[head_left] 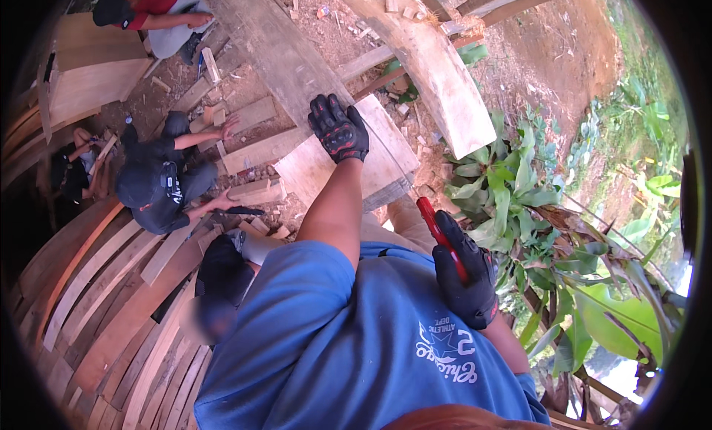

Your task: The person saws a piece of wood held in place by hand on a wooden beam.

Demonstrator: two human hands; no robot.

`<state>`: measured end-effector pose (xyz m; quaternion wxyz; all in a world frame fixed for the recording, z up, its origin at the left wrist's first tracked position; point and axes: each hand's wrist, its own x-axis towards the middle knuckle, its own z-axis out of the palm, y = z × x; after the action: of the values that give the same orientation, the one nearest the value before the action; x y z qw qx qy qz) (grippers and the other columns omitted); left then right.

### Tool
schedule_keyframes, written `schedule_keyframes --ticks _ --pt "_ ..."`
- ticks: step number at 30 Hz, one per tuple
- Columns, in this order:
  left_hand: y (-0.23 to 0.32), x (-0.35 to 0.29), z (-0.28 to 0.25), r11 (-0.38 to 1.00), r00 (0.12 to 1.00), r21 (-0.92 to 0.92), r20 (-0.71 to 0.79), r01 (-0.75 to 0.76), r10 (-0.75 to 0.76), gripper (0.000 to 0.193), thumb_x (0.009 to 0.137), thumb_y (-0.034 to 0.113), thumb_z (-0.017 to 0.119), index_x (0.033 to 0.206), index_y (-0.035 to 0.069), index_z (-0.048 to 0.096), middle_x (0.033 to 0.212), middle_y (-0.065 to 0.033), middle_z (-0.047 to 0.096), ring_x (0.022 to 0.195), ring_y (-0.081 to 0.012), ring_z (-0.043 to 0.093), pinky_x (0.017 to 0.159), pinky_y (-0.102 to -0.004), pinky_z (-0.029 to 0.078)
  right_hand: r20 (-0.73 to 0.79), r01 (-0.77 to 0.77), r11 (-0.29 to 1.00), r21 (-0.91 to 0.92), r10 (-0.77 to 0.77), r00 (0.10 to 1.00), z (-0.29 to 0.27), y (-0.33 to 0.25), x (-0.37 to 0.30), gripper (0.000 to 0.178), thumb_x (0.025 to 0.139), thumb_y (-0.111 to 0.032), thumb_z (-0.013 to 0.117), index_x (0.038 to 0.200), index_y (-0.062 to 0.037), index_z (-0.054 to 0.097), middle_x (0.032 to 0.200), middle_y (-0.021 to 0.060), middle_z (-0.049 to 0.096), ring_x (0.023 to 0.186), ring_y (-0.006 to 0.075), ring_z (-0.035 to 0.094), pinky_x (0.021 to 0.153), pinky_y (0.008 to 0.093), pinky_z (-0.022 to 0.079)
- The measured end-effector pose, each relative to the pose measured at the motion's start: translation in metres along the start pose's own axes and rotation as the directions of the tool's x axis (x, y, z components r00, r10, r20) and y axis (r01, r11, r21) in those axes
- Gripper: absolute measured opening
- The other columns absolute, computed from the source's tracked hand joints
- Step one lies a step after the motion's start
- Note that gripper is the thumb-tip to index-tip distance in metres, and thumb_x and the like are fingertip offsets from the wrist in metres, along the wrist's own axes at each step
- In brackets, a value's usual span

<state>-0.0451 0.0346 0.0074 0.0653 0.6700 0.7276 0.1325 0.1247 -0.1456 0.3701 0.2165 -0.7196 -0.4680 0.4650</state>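
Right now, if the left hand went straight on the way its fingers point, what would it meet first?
Most likely the long plank: the left hand's fingers point toward it from over the pale board. Whether they already touch it is unclear from this angle.

We see a board beneath our left hand, planks left of both hands, and plants right of our right hand.
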Motion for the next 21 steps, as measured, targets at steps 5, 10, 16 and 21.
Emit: schedule_keyframes --ticks 5,10,16,21 --pt "-0.001 0.008 -0.005 0.996 0.999 -0.087 -0.033 0.012 -0.015 0.057 0.108 0.036 0.053 0.156 0.005 0.051 0.169 -0.0216 0.039 0.161 -0.0399 0.029 0.133 -0.0602 0.019 -0.094 0.056 0.996 -0.069 -0.062 0.994 0.012 -0.013 -0.011 0.051 0.099 -0.006 0.067 0.149 -0.0035 0.063 0.134 0.0246 0.073 0.119 0.0396 0.075 0.100 0.0439 0.059" --pt "-0.005 0.003 -0.006 0.997 1.000 -0.073 -0.017 0.000 -0.001 0.057 0.108 0.035 0.055 0.156 0.005 0.050 0.168 -0.0213 0.038 0.161 -0.0381 0.029 0.133 -0.0592 0.020 -0.101 0.129 0.983 -0.133 -0.143 0.985 0.018 -0.005 0.008 0.049 0.100 -0.006 0.068 0.148 -0.0014 0.063 0.133 0.0241 0.074 0.116 0.0386 0.077 0.097 0.0431 0.060" --pt "-0.001 0.003 0.000 0.998 1.000 -0.065 -0.019 0.001 -0.003 0.057 0.108 0.034 0.053 0.158 0.005 0.050 0.169 -0.0200 0.040 0.162 -0.0381 0.028 0.133 -0.0592 0.019 -0.061 0.049 0.995 -0.088 -0.055 0.997 0.014 -0.017 0.030 0.049 0.100 -0.007 0.069 0.150 -0.0055 0.063 0.131 0.0238 0.075 0.115 0.0384 0.077 0.096 0.0427 0.059" --pt "-0.005 0.005 -0.002 0.999 0.999 -0.050 -0.035 0.012 -0.013 0.056 0.107 0.032 0.056 0.156 0.005 0.050 0.167 -0.0206 0.041 0.160 -0.0383 0.031 0.131 -0.0601 0.022 -0.036 -0.001 0.998 -0.061 -0.001 0.999 0.003 -0.042 0.043 0.049 0.101 -0.008 0.069 0.150 -0.0067 0.063 0.129 0.0230 0.076 0.114 0.0389 0.077 0.096 0.0426 0.059"
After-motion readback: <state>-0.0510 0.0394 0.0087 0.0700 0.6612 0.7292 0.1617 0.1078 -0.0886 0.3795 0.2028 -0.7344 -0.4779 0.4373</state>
